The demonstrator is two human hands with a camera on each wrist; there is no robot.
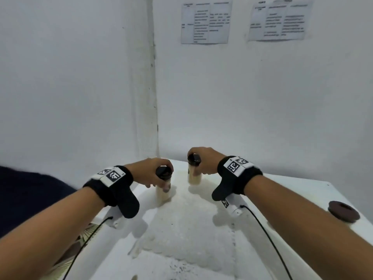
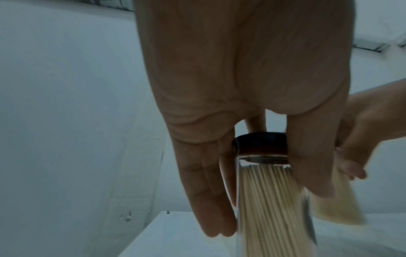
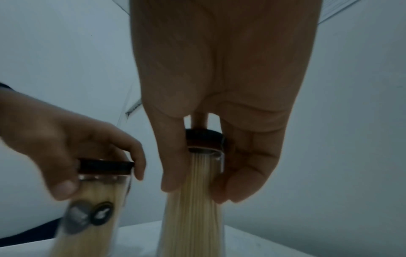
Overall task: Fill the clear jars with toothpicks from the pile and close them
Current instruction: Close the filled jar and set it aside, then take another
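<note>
White walls meet in a corner behind the white table, where two clear jars stand upright at the far end, long axes vertical, both packed with toothpicks running lengthwise and both capped with dark lids. Over the left jar the left hand curls its fingers round the lid; over the right jar the right hand grips the other lid the same way. Motion blur smears each neighbouring jar in the wrist views, and a dark sticker on the left one is unreadable. Another dark lid lies near the table's right edge, partly behind the forearm. Two printed sheets on the wall are illegible.
</note>
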